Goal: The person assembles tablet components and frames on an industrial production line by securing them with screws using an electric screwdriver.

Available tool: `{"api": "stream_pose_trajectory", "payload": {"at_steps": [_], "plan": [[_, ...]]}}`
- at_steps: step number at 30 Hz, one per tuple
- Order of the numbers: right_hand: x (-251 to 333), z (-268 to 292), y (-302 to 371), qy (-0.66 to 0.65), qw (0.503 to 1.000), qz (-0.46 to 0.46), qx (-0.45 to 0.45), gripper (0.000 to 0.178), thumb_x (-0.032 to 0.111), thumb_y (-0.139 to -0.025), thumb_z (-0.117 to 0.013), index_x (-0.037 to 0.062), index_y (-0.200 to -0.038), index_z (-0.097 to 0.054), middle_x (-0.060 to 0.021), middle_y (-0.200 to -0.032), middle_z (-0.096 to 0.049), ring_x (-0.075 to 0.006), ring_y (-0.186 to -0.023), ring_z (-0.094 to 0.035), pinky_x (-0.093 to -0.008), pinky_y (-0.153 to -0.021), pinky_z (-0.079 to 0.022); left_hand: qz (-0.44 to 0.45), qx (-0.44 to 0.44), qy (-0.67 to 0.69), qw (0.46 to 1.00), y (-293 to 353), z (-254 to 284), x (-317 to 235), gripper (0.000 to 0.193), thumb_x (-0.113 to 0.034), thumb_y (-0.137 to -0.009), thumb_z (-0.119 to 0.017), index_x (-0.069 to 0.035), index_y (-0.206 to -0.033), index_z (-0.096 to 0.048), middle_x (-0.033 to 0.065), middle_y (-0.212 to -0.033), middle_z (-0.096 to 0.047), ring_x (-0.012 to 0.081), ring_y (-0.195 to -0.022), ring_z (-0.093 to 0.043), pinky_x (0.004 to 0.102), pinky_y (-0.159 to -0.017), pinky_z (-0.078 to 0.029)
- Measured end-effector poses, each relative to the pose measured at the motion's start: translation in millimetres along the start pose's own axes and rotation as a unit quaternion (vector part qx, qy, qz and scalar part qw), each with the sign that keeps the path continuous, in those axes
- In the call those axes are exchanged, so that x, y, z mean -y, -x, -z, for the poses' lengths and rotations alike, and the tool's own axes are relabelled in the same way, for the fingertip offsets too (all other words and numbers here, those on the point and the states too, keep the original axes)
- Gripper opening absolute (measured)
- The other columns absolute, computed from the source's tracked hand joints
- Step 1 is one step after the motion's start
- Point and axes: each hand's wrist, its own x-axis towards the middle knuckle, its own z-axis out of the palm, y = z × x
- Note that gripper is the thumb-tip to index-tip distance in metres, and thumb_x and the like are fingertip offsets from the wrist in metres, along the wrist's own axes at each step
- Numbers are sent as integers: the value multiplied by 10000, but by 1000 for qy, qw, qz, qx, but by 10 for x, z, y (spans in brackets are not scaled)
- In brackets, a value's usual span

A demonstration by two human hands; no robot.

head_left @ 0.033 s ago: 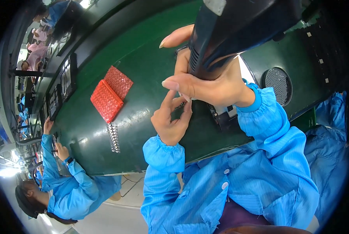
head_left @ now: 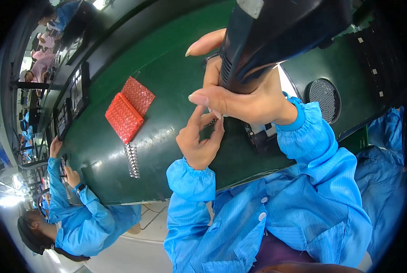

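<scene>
My right hand [head_left: 240,98] is clenched around a bulky black power tool [head_left: 276,36], held above the green work surface [head_left: 167,68] close to my face. Its long axis runs from the upper right, where the body is cut off by the picture's edge, down to the lower left, where the working end points at the spot under my fingers. The tip itself is hidden behind my right hand.

My left hand [head_left: 199,141] sits just below, fingers curled and pinched together at that same spot; whether it grips a part I cannot tell, as anything there is too small and covered. A dark flat assembly [head_left: 258,136] lies beneath both hands, mostly masked by them.

To the left on the surface, well apart, lie two red bubble-wrap pouches [head_left: 128,109], overlapping, with a short strip of small metal pieces [head_left: 132,160] just near of them. A round black mesh grille [head_left: 324,98] sits at right. A co-worker in a blue smock [head_left: 76,218] is at lower left. The far background is blurred.
</scene>
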Motion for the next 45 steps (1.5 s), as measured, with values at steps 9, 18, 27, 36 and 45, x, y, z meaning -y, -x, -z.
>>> {"api": "stream_pose_trajectory", "payload": {"at_steps": [9,18,27,36,45], "plan": [[-38,1,5,20,999,21,22,490,-12,-739,-705,-44,-1156,-450,-51,-568,-561,-77,-492,-539,-185,-451,-404,-13,-12,-1,1000,26,-10,67,599,81,-658,-680,7,-1216,-478,145,-806,-682,213,-763,-682,262,-691,-506],[-47,0,5,25,999,27,10,486,-12,-743,-700,-39,-1160,-452,-54,-573,-570,-77,-488,-536,-185,-452,-408,6,-26,9,1000,-6,-38,11,617,51,-657,-716,3,-1221,-472,134,-781,-682,211,-769,-681,260,-689,-504],[-152,136,-243,79,993,-65,-51,397,38,-735,-716,9,-1088,-537,-12,-563,-568,-73,-485,-551,-199,-454,-415,22,138,-67,988,-32,-35,16,391,-152,-680,-766,-39,-1030,-633,106,-808,-630,225,-669,-631,317,-559,-497],[-349,123,-259,91,987,-123,-43,371,50,-723,-707,13,-1053,-542,-43,-668,-549,-121,-522,-577,-239,-457,-454,-21,180,-192,965,-57,-169,0,396,-271,-758,-699,-63,-1086,-623,87,-828,-597,257,-689,-610,351,-570,-489],[-480,114,-253,108,988,-94,-55,368,55,-738,-719,10,-1057,-540,-16,-554,-572,-74,-473,-547,-210,-467,-425,-2,188,-191,963,-73,-158,9,389,-256,-762,-701,-68,-1093,-624,101,-840,-602,271,-693,-612,349,-587,-486]]}}
